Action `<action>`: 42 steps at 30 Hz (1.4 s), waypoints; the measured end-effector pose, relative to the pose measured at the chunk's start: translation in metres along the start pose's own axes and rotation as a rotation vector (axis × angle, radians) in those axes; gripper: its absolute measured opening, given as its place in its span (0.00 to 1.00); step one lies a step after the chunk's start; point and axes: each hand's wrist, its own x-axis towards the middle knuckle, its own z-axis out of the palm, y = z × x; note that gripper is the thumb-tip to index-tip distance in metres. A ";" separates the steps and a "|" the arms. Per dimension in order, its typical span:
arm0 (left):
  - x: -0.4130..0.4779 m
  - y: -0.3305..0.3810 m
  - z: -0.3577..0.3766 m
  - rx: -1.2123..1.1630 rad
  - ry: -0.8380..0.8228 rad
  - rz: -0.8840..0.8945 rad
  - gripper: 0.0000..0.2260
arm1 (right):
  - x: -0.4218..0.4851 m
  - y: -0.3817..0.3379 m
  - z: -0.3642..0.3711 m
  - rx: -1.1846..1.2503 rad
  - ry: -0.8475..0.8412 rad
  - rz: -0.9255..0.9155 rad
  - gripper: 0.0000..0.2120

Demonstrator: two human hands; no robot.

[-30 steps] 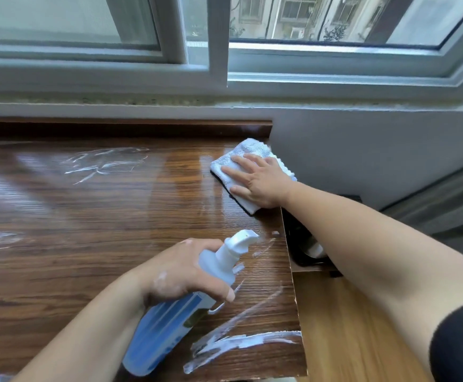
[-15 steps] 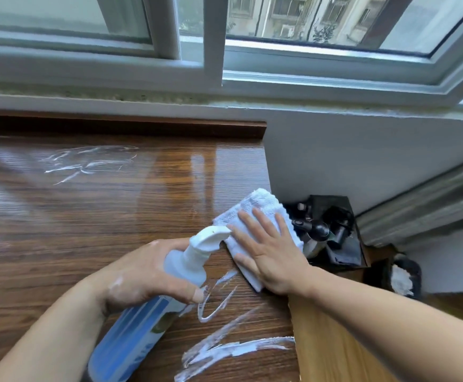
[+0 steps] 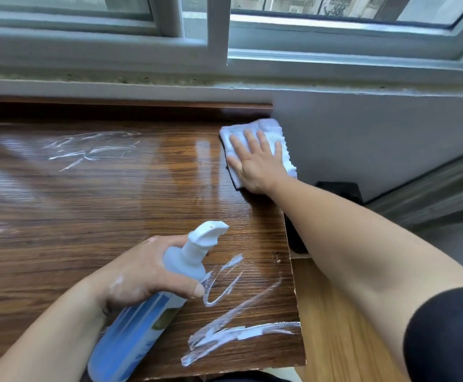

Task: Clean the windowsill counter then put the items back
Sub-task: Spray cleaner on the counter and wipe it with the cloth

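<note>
Two hands are sharing the job. I am pressing the right hand [image 3: 255,166] flat on the white cloth [image 3: 270,127], its fingers [image 3: 249,140] straight and spread so the whole pad bears on the tabletop [image 3: 87,210]. The cloth is lying under them at the far right corner, just beside the grey wall [image 3: 362,133].

I am gripping the spray bottle [image 3: 131,334] in the left hand [image 3: 147,274], with the fingers curled round its neck and the thumb across the front. Its nozzle [image 3: 209,232] is pointing away toward the cloth, so I judge I am holding it ready for another squirt rather than setting it down on the glossy wood.

White foam streaks [image 3: 233,333] are lying just right of the left fingers and nearer me, well short of the right fingers. Fainter streaks [image 3: 87,150] are lying far to the left of the cloth. I am judging the wiping as partly done: those patches are calling for the cloth, and putting the items back is not yet begun.
</note>
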 end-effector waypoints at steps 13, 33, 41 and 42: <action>-0.026 -0.015 0.013 0.072 -0.011 0.003 0.20 | -0.148 -0.019 0.038 -0.032 -0.016 -0.022 0.32; -0.053 -0.041 0.011 0.005 0.164 -0.017 0.30 | -0.064 -0.049 0.024 0.056 0.032 0.235 0.29; -0.066 -0.044 0.007 0.025 0.123 0.043 0.28 | -0.163 -0.051 0.046 -0.005 -0.011 0.215 0.32; -0.069 -0.045 0.008 0.023 0.113 0.059 0.27 | -0.163 -0.049 0.041 -0.021 -0.017 0.210 0.31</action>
